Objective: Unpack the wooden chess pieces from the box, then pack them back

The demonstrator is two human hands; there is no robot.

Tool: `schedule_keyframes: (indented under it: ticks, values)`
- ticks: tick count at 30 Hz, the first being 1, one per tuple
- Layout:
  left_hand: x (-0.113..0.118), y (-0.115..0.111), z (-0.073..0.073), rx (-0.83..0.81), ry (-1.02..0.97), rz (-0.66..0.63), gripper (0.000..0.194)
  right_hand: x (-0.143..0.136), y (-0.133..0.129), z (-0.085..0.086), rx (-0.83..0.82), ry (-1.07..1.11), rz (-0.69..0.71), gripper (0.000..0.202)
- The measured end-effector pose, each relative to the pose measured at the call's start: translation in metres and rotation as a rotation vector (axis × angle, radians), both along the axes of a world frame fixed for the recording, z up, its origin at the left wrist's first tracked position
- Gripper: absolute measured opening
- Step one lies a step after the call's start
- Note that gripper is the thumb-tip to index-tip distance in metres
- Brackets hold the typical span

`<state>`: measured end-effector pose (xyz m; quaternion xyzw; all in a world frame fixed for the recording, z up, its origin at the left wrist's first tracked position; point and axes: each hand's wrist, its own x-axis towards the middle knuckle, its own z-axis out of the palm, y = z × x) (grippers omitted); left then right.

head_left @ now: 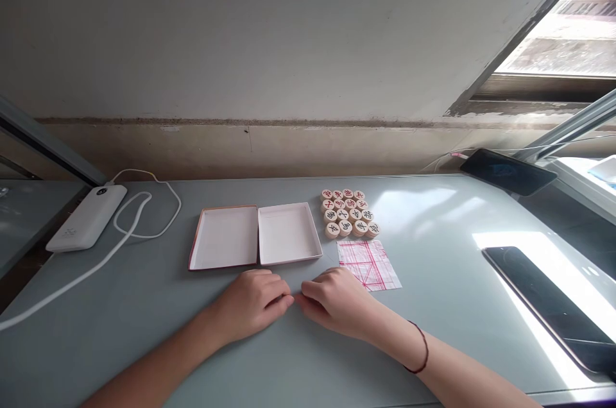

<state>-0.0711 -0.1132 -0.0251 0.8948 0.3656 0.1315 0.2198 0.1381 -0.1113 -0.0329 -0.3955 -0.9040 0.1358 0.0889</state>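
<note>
A shallow, square, red-edged cardboard tray (224, 238) and a shallow, square white cardboard tray (289, 233) lie side by side, white insides up. Right of them stand grouped round pale wooden discs (355, 215). The left hand (255, 305) and right hand (339, 302) rest nearby on the grey surface (269, 369), each grip loosely closed.

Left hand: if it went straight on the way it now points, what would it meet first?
Most likely the right hand, directly ahead of the left hand; whether the two already touch is hard to tell.
</note>
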Motion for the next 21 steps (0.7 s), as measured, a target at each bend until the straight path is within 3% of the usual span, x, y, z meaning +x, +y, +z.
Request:
schedule_keyframes:
  ticks: [14,19,21]
  values:
    - [0.0,0.002,0.001,-0.002,-0.006,-0.012,0.02,0.001,0.0,0.002,0.0,0.017,0.011,0.024]
    - [0.0,0.002,0.002,-0.004,-0.019,-0.019,0.02,0.015,0.009,0.024,-0.132,0.102,0.118,0.025]
    - [-0.001,0.002,0.003,-0.006,-0.023,-0.02,0.021,0.029,0.016,0.037,-0.164,0.145,0.084,0.023]
